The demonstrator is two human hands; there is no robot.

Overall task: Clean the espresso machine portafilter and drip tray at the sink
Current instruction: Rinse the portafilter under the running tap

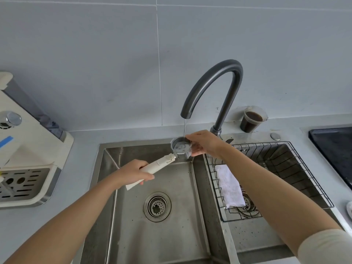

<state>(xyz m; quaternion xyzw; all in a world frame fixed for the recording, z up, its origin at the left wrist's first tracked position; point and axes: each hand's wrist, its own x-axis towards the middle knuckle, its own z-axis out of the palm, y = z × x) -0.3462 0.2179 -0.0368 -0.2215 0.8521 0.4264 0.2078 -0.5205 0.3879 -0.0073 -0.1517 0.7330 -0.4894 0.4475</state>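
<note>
My left hand (133,173) was curled round the cream handle of the portafilter (181,147), holding it over the left basin of the sink (158,239) with its metal basket turned up under the thin stream from the faucet (215,86), water pooling inside. My right hand (204,142) pinched the basket's right side, fingertips on the rim and thumb lower down. The drip tray (22,184) sat in the espresso machine (28,145) on the counter at left, well apart from the sink, and a white cloth (229,187) lay in the wire rack (297,168) over the right basin.
</note>
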